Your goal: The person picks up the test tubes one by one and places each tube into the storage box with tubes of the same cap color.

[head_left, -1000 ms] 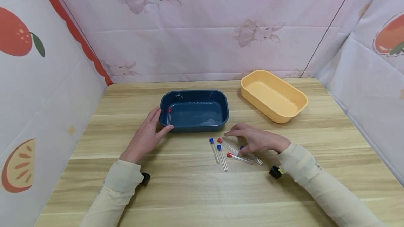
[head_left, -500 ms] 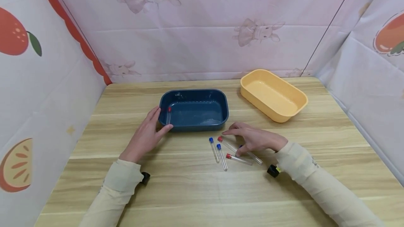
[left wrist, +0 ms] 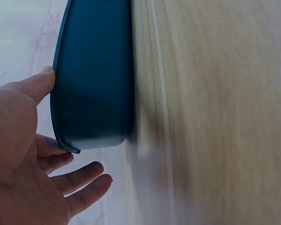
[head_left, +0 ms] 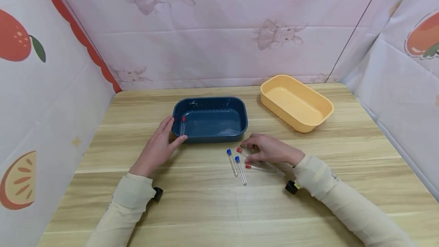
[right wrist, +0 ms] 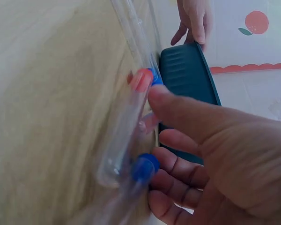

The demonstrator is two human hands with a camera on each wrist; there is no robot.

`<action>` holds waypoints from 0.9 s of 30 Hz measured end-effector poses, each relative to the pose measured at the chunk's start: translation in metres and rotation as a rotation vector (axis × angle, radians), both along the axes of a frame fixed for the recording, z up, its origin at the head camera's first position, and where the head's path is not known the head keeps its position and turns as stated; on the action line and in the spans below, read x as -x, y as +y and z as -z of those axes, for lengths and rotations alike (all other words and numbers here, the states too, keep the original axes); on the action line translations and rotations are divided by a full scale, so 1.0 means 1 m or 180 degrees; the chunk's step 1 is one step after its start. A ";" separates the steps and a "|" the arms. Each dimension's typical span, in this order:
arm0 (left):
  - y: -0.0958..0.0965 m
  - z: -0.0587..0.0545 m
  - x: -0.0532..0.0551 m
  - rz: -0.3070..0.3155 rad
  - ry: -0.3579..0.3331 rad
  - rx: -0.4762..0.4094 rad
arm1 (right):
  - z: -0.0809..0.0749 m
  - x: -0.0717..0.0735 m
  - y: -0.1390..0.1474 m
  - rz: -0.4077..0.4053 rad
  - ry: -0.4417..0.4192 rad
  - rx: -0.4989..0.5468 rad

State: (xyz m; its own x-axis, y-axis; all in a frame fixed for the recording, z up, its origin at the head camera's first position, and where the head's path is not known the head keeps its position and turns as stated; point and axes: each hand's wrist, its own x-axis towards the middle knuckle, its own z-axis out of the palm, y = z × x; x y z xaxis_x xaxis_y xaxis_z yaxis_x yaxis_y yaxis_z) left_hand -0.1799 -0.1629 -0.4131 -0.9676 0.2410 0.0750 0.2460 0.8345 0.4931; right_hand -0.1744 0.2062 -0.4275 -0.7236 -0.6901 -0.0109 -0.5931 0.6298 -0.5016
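Observation:
My left hand [head_left: 156, 146] rests its thumb and fingertips on the left front corner of a dark blue basin [head_left: 214, 139]; other fingers hang free in the left wrist view. Inside lies a red-capped test tube [head_left: 183, 119]. My right hand [head_left: 271, 149] is over loose test tubes, thumb and forefinger apart beside an upper red-capped tube [head_left: 239, 150]. A lower red-capped tube [head_left: 248, 166] lies by the thumb. In the right wrist view, a blue-capped tube [right wrist: 145, 168] is near the curled fingers; the head view hides its cap under the hand.
Two more blue-capped tubes [head_left: 241, 171] lie left of the right hand, in front of the basin. A yellow basin [head_left: 305, 128] stands at the back right of the wooden table [head_left: 205, 209]. Printed cloth walls [head_left: 219, 56] enclose the back and sides.
My right hand has moved left over the tubes, its thumb now nearer the red caps. The left hand stays at the blue basin's corner.

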 end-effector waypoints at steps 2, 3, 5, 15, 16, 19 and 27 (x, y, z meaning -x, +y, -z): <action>0.000 0.000 0.000 0.0004 0.0017 -0.0004 | 0.001 0.001 -0.001 0.0038 -0.0009 0.0017; 0.000 0.000 0.000 0.0007 0.0020 -0.0001 | 0.001 0.001 -0.002 0.0062 -0.0007 0.0020; 0.000 -0.001 0.000 0.0016 0.0029 -0.0009 | 0.002 0.002 -0.002 0.0116 0.0010 0.0027; 0.000 0.001 0.001 0.0005 -0.0002 0.0007 | 0.000 -0.001 -0.005 0.0612 -0.0070 -0.0103; -0.001 0.001 0.001 0.0004 -0.0002 0.0007 | 0.000 -0.001 -0.005 0.0662 -0.0055 -0.0119; -0.001 0.001 0.001 0.0011 0.0000 0.0013 | -0.001 -0.002 -0.005 0.0771 0.0024 -0.0157; -0.002 0.002 0.002 0.0044 0.0050 0.0005 | -0.001 -0.004 -0.003 0.1024 -0.0061 -0.0152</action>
State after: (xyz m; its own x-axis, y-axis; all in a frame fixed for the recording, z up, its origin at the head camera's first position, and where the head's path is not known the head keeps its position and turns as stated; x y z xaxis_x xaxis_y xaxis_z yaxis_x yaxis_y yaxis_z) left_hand -0.1818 -0.1646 -0.4154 -0.9629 0.2545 0.0898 0.2653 0.8317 0.4877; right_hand -0.1707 0.2032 -0.4261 -0.9039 -0.4243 -0.0535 -0.3504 0.8066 -0.4761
